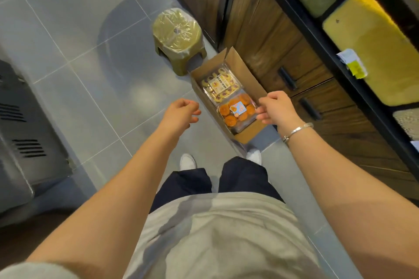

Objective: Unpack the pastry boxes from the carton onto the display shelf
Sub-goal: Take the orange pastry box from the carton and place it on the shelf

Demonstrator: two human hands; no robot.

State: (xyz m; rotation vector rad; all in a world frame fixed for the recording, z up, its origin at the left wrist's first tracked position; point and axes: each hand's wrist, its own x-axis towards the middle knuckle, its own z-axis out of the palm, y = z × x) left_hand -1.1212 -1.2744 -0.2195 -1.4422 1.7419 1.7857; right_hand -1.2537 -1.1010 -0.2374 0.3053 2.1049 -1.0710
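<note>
While left hand (183,112) and right hand (275,108) hang loose, empty — carton (247,137) between them, seemingly untouched.

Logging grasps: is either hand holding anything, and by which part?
Nothing is held: the left hand and right hand hover empty over the open carton.

1. The labels on the pale box (221,85) and the orange box (238,112) are too small to read.
2. Anything under them in the carton (238,65) is hidden.
3. The right hand (277,108) covers part of the carton's flap.
4. The shelf (310,20) runs off the top and right edges, and its tags (352,63) are blurred.
5. The carton hides part of one shoe (254,156).
</note>
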